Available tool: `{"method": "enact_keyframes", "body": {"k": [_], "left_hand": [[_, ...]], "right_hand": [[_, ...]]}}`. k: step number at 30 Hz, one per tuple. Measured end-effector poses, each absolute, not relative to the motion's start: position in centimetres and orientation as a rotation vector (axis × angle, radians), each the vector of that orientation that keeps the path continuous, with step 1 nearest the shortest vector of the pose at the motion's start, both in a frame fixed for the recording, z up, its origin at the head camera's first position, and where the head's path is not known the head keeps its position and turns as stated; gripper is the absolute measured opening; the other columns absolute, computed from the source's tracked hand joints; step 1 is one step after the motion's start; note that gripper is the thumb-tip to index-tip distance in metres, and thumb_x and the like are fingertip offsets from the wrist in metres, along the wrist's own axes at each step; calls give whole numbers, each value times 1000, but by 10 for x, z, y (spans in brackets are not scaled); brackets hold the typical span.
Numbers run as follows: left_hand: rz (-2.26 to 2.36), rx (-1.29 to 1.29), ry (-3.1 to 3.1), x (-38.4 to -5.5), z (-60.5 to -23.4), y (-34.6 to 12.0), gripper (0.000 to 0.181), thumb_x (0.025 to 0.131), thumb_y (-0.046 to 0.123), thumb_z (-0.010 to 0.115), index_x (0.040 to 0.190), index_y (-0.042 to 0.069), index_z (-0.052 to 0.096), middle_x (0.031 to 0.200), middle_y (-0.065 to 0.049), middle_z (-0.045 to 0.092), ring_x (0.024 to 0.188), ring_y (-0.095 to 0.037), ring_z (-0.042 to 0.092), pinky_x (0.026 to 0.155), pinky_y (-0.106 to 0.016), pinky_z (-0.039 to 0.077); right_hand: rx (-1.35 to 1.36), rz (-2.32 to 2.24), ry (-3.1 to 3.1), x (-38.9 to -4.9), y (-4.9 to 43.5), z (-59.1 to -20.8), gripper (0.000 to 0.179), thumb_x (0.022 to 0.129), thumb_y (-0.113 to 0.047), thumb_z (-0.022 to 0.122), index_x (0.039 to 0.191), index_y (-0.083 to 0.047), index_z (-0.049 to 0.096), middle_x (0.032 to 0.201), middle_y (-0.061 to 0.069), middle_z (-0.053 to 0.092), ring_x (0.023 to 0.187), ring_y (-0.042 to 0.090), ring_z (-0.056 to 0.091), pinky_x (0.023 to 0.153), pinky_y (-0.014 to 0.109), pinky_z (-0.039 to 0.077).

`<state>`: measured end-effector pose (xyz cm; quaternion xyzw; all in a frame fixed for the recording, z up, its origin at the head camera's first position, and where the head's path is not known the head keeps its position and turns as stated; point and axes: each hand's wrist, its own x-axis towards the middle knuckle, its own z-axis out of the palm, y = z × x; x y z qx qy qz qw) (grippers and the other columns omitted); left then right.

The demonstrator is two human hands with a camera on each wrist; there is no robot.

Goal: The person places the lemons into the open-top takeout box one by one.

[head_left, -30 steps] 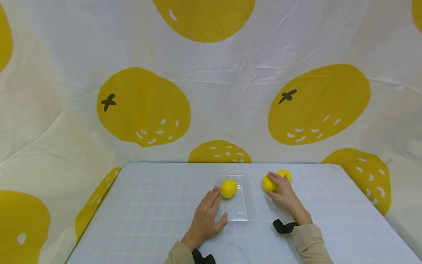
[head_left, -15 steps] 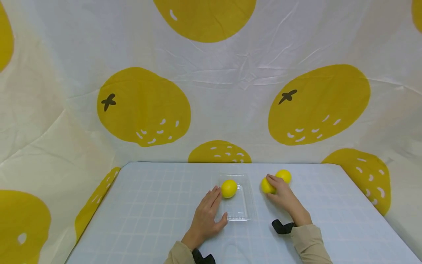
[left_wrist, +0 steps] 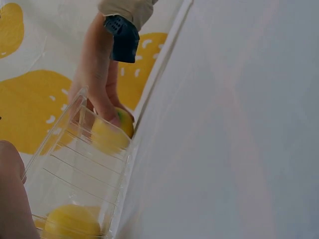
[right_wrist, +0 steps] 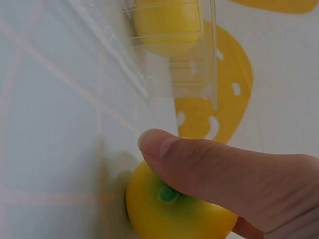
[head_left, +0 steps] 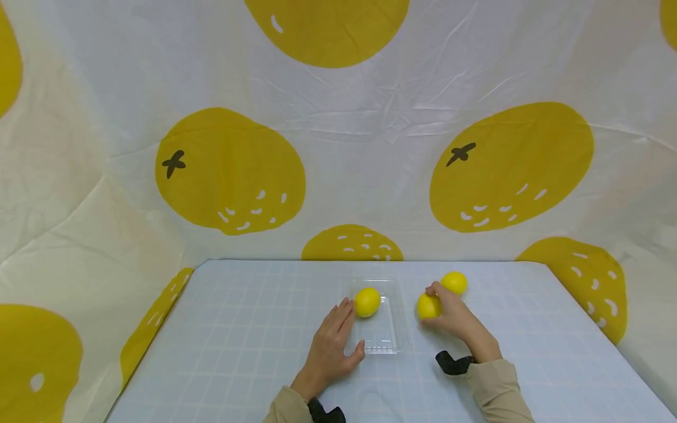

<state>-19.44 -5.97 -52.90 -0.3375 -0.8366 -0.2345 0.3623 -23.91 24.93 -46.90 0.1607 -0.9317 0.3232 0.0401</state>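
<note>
At the bottom edge of the head view, two beige sleeves point(head_left: 497, 388) are reaching in, each wrist wearing a black device point(head_left: 453, 363); the left hand point(head_left: 330, 343), just below the centre, is lying with its palm down and its fingers straight and close together, pointing toward the upper right, while its thumb is spreading away to the right; it is gripping nothing, and its fingertips are resting at the left side of a clear plastic tray point(head_left: 382, 336); inside that tray, toward its far left, one lemon point(head_left: 367, 302) is sitting just beside those fingertips, though whether they are touching it I cannot tell.

Right of the tray, the right hand point(head_left: 459, 320) is angling toward the upper left, its wrist low and its fingers curving round a second lemon point(head_left: 427, 306); in the right wrist view the thumb is pressing across that fruit beside its green tip; whether the lemon is touching the cloth point(head_left: 238, 341) I cannot tell; a third lemon point(head_left: 455, 282) is lying just beyond the right hand; behind everything, a white backdrop point(head_left: 365, 153) with large yellow fruit shapes is filling the upper frame.
</note>
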Motion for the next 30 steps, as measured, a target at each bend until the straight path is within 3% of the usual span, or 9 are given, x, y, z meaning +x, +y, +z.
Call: {"method": "enact_keyframes", "body": {"k": [8, 21, 30], "left_hand": [[-610, -870, -2149, -195, -530, -60, 62, 85, 32, 58, 128, -12, 58, 136, -24, 56, 130, -36, 51, 106, -50, 44], [-613, -869, -2168, -195, -530, -59, 62, 85, 31, 60, 129, -12, 58, 137, -23, 56, 131, -35, 50, 106, -49, 43], [-621, -870, -2156, -196, -530, -60, 61, 86, 32, 59, 129, -12, 58, 137, -24, 56, 131, -35, 51, 106, -49, 44]], "right_hand": [[459, 1010, -2855, -238, 248, -469, 57, 65, -13, 90, 106, -2, 52, 105, 16, 63, 90, 28, 57, 81, 46, 48], [386, 1059, -2822, -235, 246, -459, 60, 72, -21, 88, 119, -2, 56, 121, 21, 61, 103, 34, 57, 90, 54, 49], [301, 1116, -2735, -232, 239, -446, 64, 73, -28, 87, 123, -2, 55, 125, 21, 58, 103, 37, 56, 86, 52, 52]]}}
